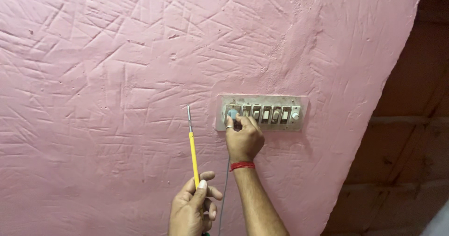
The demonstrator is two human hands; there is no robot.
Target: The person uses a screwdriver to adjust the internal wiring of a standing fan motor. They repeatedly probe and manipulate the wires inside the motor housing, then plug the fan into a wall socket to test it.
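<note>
Left hand (191, 210), nearest the camera, fingers clenched around a yellow-handled screwdriver (192, 149) held upright, tip up, clear of the pink plaster wall (107, 63). Right hand (244, 140), a red thread at the wrist, fingers pinching a grey knob (232, 114) at the left end of the wall-mounted switchboard (262, 113).

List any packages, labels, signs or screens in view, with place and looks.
None in view. The nearest such thing is a switch plate on the pink wall: rectangular, pale and grimy, with a row of switches. The right hand touches its left end; the left hand holds a yellow screwdriver.
</note>
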